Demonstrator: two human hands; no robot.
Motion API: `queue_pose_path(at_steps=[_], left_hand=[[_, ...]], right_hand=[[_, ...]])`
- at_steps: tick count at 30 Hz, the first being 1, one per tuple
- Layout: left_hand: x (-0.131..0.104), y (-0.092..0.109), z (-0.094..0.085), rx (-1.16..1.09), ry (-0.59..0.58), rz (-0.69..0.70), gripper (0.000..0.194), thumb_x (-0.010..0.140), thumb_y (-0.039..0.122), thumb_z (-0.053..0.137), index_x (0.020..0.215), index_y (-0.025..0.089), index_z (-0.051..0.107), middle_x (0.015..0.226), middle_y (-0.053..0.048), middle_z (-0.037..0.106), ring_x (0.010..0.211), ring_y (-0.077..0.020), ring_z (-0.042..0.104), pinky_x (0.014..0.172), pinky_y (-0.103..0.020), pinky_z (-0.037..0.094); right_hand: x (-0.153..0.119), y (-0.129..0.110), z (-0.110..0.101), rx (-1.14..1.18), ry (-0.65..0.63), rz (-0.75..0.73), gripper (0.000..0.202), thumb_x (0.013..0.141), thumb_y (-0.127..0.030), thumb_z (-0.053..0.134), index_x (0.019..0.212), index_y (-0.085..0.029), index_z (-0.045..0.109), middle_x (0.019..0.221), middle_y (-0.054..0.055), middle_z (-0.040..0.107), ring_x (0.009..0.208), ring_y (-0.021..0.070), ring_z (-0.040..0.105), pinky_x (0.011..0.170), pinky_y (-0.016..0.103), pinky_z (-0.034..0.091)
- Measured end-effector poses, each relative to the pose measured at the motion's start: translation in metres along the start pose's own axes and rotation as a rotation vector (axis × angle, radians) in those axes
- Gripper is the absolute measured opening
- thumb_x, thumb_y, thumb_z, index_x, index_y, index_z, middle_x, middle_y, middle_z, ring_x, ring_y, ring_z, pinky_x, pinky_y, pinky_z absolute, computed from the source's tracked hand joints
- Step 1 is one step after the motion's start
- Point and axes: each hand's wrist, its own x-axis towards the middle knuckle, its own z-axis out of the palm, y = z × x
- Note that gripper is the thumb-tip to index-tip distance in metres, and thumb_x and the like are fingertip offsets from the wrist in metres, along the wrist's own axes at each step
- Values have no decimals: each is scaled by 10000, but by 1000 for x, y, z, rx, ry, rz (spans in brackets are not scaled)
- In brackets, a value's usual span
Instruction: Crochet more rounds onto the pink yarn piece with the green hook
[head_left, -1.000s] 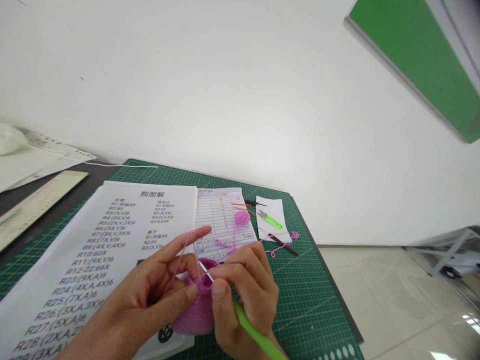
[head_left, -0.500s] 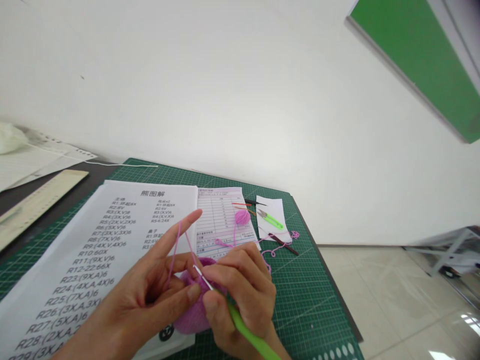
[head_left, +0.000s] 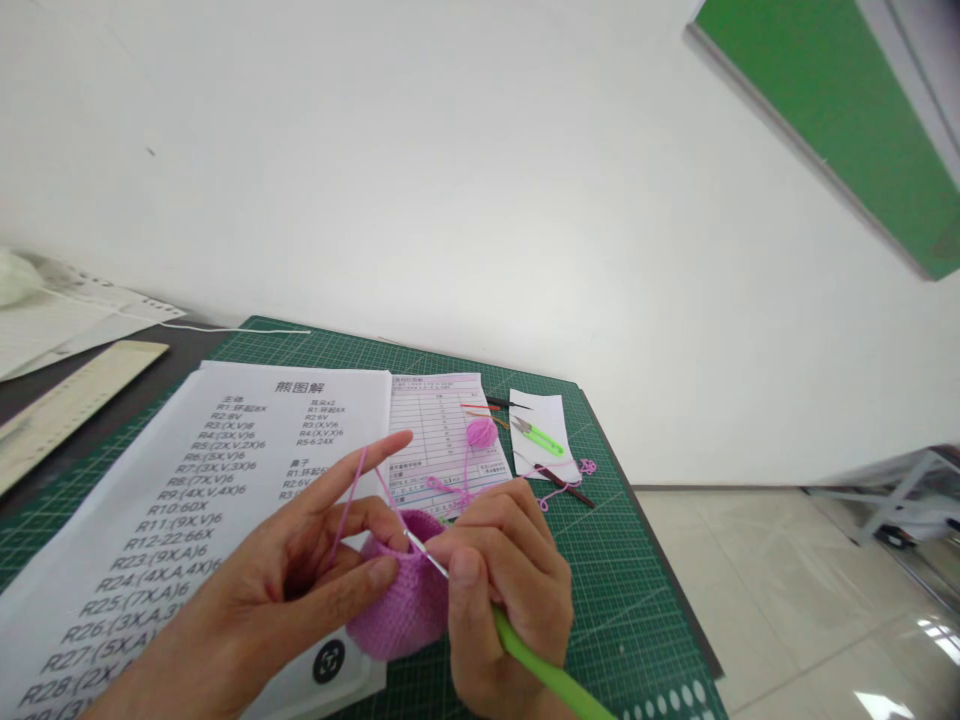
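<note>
Between my hands is a rounded pink crochet piece (head_left: 409,605) with an opening at its top. My left hand (head_left: 300,580) pinches its rim between thumb and fingers, while the index finger points out with a strand of pink yarn (head_left: 350,505) looped over it. My right hand (head_left: 510,590) grips a crochet hook (head_left: 536,665) with a green handle and a silver shaft. The hook's tip is at the rim, by the left fingertips, where the yarn meets it. Fingers hide part of the rim.
Printed pattern sheets (head_left: 255,450) lie on a green cutting mat (head_left: 607,570). Behind the hands are a pink yarn ball (head_left: 481,432), green thread snips (head_left: 540,437) and a dark slim tool (head_left: 562,485). A ruler (head_left: 82,400) lies left. A white wall (head_left: 480,200) stands behind.
My right hand and the hook have shifted right and the hook lies flatter. More of the crochet piece and its opening shows. My left index finger has moved slightly down and right.
</note>
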Motion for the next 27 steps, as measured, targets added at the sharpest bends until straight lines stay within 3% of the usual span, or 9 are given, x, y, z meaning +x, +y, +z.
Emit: queue_pose_path(at_steps=[6, 12, 16, 27], left_hand=[[-2, 0, -1, -16, -2, -19, 621, 795, 285, 686, 1350, 387, 426, 704, 15, 639, 480, -101, 436, 443, -210, 328], [-3, 2, -2, 0, -7, -50, 635, 782, 338, 697, 1344, 399, 408, 702, 34, 612, 495, -97, 419, 458, -219, 313], [-6, 7, 2, 36, 33, -96, 653, 761, 384, 710, 1340, 383, 407, 692, 35, 614, 487, -95, 411, 455, -228, 287], [-7, 11, 12, 196, 152, -59, 662, 743, 424, 701, 1333, 394, 403, 682, 30, 606, 488, -123, 446, 454, -241, 326]], right_hand=[[-1, 0, -1, 28, -10, 3, 218, 877, -130, 429, 687, -161, 534, 642, 13, 572, 663, 119, 504, 618, 306, 417], [6, 4, -6, 238, -190, 158, 301, 899, -190, 440, 622, -160, 553, 611, 1, 555, 646, 108, 493, 627, 298, 407], [10, 8, -11, 328, -282, 163, 312, 905, -227, 452, 629, -163, 584, 627, 7, 573, 652, 111, 510, 636, 302, 425], [16, 5, -12, 169, -299, 69, 368, 877, -154, 446, 514, -176, 390, 603, 10, 559, 640, 108, 508, 589, 290, 428]])
